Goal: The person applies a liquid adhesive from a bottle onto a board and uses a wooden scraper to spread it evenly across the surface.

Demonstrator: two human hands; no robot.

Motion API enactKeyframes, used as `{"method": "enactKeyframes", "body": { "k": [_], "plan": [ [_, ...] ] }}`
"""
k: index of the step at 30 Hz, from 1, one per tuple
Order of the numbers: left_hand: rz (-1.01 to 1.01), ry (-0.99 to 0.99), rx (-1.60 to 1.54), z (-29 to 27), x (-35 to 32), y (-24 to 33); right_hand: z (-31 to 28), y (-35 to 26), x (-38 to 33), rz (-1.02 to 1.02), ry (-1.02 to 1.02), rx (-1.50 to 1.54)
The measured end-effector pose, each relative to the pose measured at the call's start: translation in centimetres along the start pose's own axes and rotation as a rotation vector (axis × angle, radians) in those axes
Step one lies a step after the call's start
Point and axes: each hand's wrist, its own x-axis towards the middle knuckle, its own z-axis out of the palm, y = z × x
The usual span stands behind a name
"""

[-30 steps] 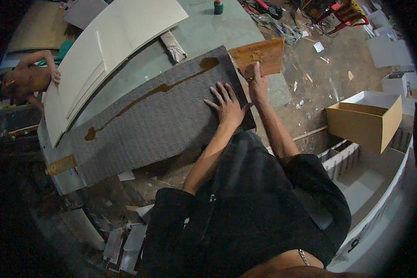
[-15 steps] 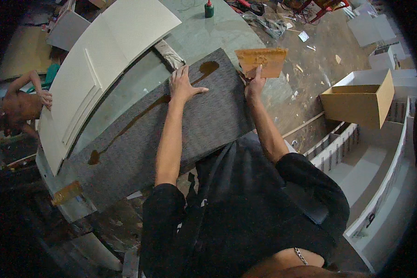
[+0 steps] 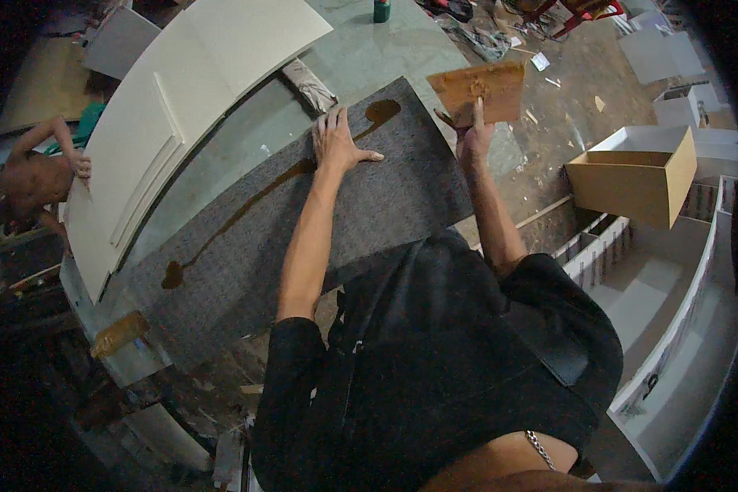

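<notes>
A long dark grey panel [image 3: 406, 193] lies slantwise before me, with a brown line of glue [image 3: 250, 211] along it and a glue pool at each end. My left hand [image 3: 336, 143] rests on its far edge, fingers stretched out and thumb spread. Off the panel's right end, my right hand [image 3: 474, 141] grips a flat brown glue spreader [image 3: 500, 90], its face smeared with an orange-brown coat. The fingers behind the spreader are partly hidden.
White panels [image 3: 213, 61] lie beyond, where another person's hand [image 3: 80, 164] touches their edge. A green bottle [image 3: 382, 10] stands on the table [image 3: 369, 53]. A brown smeared piece [image 3: 121, 334] is at the table's left corner. An open box [image 3: 615, 184] and white cabinet parts [image 3: 656, 283] stand right.
My right hand has moved the spreader slightly up and to the right. My left hand stays on the panel's far edge. The whole view has shifted a little.
</notes>
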Motion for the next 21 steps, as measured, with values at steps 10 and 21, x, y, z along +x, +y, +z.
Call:
{"method": "enactKeyframes", "body": {
  "k": [10,21],
  "plan": [
    [0.016,0.007,0.006,0.3,0.7,0.1,-0.3,-4.8,-0.6,-0.663,-1.101,-1.847],
    [-0.010,-0.023,0.006,-1.4,0.0,1.1,-2.5,2.3,2.6,-0.680,-1.047,-1.990]
  ]
}}
